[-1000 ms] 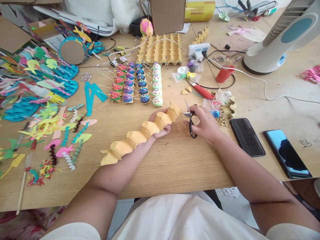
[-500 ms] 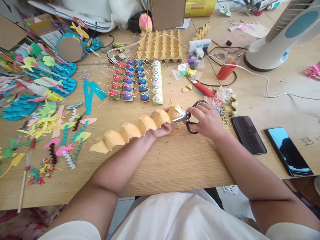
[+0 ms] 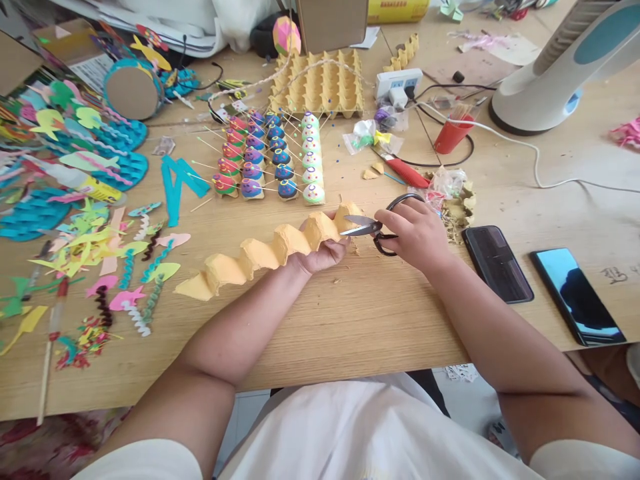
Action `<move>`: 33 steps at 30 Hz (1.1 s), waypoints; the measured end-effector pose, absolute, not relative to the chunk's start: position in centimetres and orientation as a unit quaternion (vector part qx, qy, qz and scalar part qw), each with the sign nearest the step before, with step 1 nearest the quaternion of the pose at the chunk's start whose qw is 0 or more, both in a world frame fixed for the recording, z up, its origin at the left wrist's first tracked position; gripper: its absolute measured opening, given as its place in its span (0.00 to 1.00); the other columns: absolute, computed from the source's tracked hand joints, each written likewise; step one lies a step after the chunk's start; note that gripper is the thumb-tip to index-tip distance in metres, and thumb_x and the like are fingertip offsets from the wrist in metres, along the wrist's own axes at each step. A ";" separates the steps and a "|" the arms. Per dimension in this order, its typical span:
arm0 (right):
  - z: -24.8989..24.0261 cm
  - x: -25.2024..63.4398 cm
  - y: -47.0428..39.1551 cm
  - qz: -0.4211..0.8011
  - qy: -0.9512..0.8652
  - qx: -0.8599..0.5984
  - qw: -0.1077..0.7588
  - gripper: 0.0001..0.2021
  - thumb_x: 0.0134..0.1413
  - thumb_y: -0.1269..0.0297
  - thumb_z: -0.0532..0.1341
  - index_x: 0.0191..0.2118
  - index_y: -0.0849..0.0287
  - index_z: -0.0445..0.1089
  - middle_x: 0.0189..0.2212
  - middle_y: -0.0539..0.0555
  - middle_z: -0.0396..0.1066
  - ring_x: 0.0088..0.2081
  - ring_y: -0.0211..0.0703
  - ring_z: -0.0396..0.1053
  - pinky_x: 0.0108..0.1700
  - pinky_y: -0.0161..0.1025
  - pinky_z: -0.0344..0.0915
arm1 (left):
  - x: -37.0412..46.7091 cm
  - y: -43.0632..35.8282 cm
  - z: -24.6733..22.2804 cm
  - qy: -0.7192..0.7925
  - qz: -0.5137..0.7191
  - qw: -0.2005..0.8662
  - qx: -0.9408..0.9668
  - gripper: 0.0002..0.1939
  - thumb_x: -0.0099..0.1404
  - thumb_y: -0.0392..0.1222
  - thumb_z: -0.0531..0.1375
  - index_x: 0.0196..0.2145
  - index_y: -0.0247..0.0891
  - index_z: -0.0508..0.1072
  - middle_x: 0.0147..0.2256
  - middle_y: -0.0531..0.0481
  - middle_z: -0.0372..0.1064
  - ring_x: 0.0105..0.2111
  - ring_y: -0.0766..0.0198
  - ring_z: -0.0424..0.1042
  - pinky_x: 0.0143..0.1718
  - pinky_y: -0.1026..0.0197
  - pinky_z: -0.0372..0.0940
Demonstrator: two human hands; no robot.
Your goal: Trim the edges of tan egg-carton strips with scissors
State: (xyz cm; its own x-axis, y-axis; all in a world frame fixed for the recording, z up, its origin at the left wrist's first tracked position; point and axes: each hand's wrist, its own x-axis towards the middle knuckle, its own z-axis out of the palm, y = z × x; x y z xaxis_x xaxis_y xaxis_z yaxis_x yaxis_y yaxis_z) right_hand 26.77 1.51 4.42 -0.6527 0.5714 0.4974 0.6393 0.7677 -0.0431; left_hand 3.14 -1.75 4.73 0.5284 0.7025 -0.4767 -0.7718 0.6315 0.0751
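A yellow egg-carton strip [image 3: 260,255] with several bumps slants across the middle of the view, held up over the table. My left hand [image 3: 325,257] grips it from below near its right end; part of the fingers is hidden behind the strip. In my right hand [image 3: 417,230] are black-handled scissors [image 3: 370,228], fingers through the loops. Their blades are slightly apart at the strip's right end. Tiny scraps lie on the wood beneath.
Painted egg-carton strips [image 3: 313,160] stand in rows behind, with thin sticks poking out. An uncut egg tray [image 3: 320,83] lies farther back. Paper fish and twisted pipe cleaners [image 3: 127,270] cover the left. Two phones [image 3: 500,263], a red cup [image 3: 453,133] and a fan [image 3: 535,100] are rightward.
The scissor blades sit a little less widely apart and have turned flatter at the strip's right end. Both hands stay in nearly the same place; the view has shifted slightly.
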 end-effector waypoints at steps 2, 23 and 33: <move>4.5 26.9 1.6 -0.065 -0.907 -0.333 0.249 0.13 0.69 0.54 0.55 0.50 0.51 0.72 0.34 0.55 0.72 0.39 0.50 0.65 0.40 0.46 0.59 | 3.1 -1.8 4.8 0.246 0.433 0.864 -0.077 0.12 0.73 0.47 0.55 0.37 0.40 0.75 0.20 0.51 0.66 0.15 0.71 0.62 0.13 0.74 0.57; 5.1 27.0 1.5 -0.007 -0.868 -0.383 0.316 0.12 0.63 0.55 0.60 0.46 0.55 0.72 0.32 0.54 0.73 0.36 0.49 0.69 0.39 0.44 0.62 | 2.8 -1.5 3.9 0.222 0.409 0.882 -0.079 0.11 0.71 0.44 0.55 0.39 0.39 0.76 0.20 0.52 0.64 0.15 0.70 0.63 0.14 0.72 0.58; 4.1 26.7 1.7 -0.062 -0.891 -0.332 0.302 0.15 0.66 0.49 0.59 0.46 0.54 0.73 0.35 0.55 0.75 0.38 0.48 0.67 0.40 0.43 0.59 | 2.8 -1.6 4.5 0.215 0.423 0.877 -0.080 0.13 0.73 0.43 0.54 0.35 0.37 0.75 0.19 0.52 0.64 0.16 0.71 0.63 0.15 0.75 0.58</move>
